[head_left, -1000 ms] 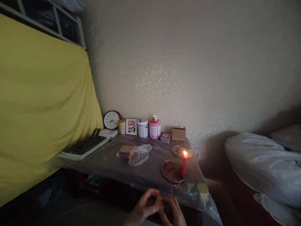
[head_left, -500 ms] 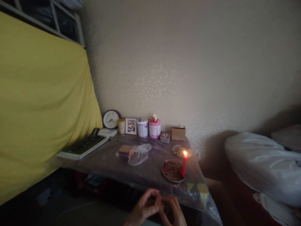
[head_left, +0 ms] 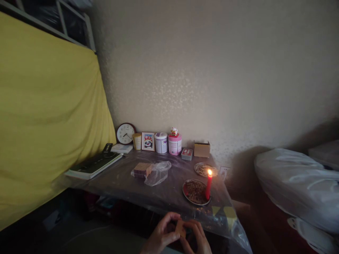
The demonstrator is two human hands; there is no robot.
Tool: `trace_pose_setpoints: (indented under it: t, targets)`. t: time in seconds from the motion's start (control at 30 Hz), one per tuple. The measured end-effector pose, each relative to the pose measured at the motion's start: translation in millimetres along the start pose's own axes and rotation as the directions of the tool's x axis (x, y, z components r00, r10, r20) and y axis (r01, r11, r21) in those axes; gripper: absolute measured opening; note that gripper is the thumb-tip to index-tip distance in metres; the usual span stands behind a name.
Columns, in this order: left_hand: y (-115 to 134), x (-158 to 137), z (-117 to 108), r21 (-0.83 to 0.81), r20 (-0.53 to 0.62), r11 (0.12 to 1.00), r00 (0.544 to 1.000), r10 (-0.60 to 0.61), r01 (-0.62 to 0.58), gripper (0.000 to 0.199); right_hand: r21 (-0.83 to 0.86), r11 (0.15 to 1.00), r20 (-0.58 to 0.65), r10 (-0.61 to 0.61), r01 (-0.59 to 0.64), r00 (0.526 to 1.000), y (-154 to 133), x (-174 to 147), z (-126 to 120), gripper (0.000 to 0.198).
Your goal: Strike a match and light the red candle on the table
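At the bottom edge of the head view, my left hand [head_left: 161,234] and my right hand [head_left: 197,238] meet around a small tan block [head_left: 180,227], pinched between the fingertips of both. They hover just in front of the near edge of a table [head_left: 127,183] covered with clear plastic sheeting. A lit red candle [head_left: 208,185] stands at the rim of a round plate [head_left: 194,192] holding dark bits, a little beyond my hands. A stack of tan blocks [head_left: 141,170] lies mid-table, half out of a clear plastic bag [head_left: 158,173].
Along the wall stand a clock [head_left: 125,133], a framed picture [head_left: 148,141], two round tins [head_left: 168,143] and a cardboard box [head_left: 201,149]. A second plate [head_left: 204,169] sits behind the candle. A yellow sheet [head_left: 47,116] hangs at the left, a white bundle [head_left: 293,183] lies at the right.
Almost nothing has moved. My hands have stayed together on the small block, and the view has shifted very slightly.
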State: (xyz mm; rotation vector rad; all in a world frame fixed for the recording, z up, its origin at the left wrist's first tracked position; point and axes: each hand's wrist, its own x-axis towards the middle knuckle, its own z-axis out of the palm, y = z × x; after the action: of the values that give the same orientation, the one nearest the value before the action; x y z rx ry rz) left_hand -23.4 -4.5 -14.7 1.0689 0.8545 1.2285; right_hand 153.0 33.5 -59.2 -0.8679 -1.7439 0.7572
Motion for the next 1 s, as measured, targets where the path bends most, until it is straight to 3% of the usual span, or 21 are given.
trace_pose_setpoints:
  t: [0.47, 0.63, 0.73, 1.0]
  targets:
    - [0.5, -0.5, 0.0, 0.010, -0.004, 1.000, 1.000, 0.003, -0.003, 0.051, 0.005, 0.999, 0.017, -0.037, 0.036, 0.999, -7.0, 2.7, -5.4, 0.022]
    - [-3.6, -1.4, -2.4, 0.028, 0.009, 1.000, 1.000, 0.010, -0.010, 0.054, -0.102, 0.992, 0.185, -0.053, 0.073, 0.981, -12.9, 7.2, -16.2, 0.024]
    - [-9.1, -0.1, -3.9, -0.001, 0.022, 1.000, 1.000, -0.005, 0.005, 0.055, -0.125, 0.990, 0.220, -0.031, 0.060, 0.975, -14.2, 7.7, -18.2, 0.024]
    - [6.3, -2.5, 5.1, -0.043, 0.054, 0.999, 0.998, -0.008, 0.010, 0.051, -0.014, 1.000, 0.026, 0.003, -0.003, 1.000, -8.3, -0.4, -6.1, 0.025]
